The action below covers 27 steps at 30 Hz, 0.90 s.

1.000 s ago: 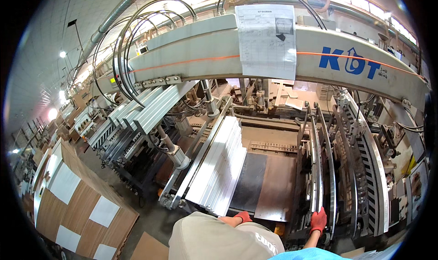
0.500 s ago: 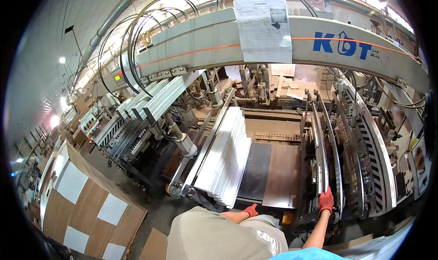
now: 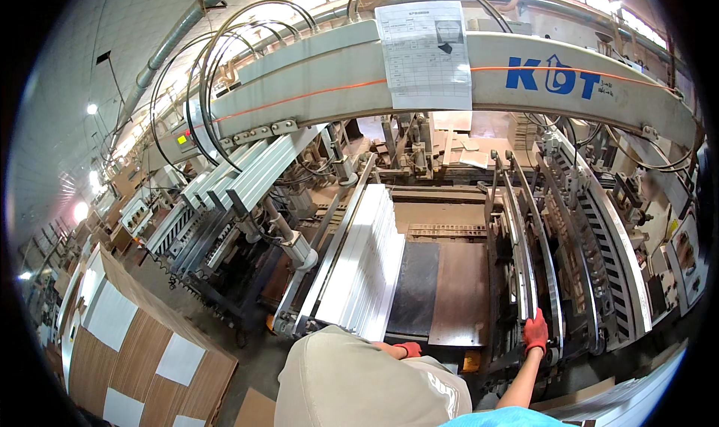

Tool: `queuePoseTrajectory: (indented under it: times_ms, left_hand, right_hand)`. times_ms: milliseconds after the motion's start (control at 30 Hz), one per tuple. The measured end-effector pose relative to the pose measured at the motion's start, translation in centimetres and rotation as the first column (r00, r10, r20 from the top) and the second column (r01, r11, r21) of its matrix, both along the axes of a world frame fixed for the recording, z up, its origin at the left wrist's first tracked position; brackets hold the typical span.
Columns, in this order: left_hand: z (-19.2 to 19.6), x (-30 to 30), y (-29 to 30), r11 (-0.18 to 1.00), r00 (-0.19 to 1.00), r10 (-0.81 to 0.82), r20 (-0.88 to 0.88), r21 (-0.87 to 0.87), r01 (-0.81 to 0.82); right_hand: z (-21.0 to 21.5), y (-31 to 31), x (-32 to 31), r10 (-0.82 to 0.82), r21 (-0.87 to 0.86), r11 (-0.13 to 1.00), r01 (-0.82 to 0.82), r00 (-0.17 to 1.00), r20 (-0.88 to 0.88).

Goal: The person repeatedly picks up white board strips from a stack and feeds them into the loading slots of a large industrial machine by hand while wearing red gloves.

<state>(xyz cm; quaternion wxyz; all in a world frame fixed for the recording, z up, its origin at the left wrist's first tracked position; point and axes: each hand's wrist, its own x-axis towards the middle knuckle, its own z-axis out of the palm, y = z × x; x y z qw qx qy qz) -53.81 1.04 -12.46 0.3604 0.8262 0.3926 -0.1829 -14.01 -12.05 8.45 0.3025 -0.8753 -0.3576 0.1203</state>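
Observation:
My right hand (image 3: 535, 333), in a red glove, is closed round the near end of a long, pale metal rail (image 3: 526, 266) on the machine's right side. My left hand (image 3: 409, 350), also red-gloved, is low in front of the machine, close to the lower end of the white panels. Its fingers are too small and partly hidden to read. These thin white panels (image 3: 363, 266) lean in a tight stack against the left guide rail (image 3: 337, 247). Beige cloth (image 3: 352, 382) covers part of my left arm.
A pale machine beam (image 3: 314, 90) spans overhead, with a paper sheet (image 3: 425, 56) hung on it. Dark and brown plates (image 3: 458, 296) lie between the rails. Stacked brown boards (image 3: 142, 345) with white patches stand at left. Cardboard (image 3: 256, 410) lies low near my body.
The view has shifted slightly, so the machine sits a little lower and further left. My right hand keeps its hold on the rail. My left hand remains low beside the white panels.

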Motion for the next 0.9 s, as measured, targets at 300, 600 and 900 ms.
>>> queuePoseTrajectory:
  times_ms: [300,600,900]
  left_hand:
    - [-0.2,-0.5,9.4,0.936,0.928,-0.337,0.16,-0.049,0.348]
    - [-0.6,-1.9,9.1,0.858,0.895,-0.436,0.099,-0.255,0.446]
    - [-4.0,5.7,12.0,0.71,0.757,-0.652,0.037,-0.322,0.627]
  right_hand:
    - [-0.1,-5.8,-2.4,-0.204,0.096,0.971,0.219,0.968,-0.146]
    - [6.1,-4.0,-10.0,-0.361,0.001,0.931,0.365,0.92,0.152]
    - [-2.5,-16.0,-31.5,-0.905,0.396,0.387,0.833,0.425,-0.01]
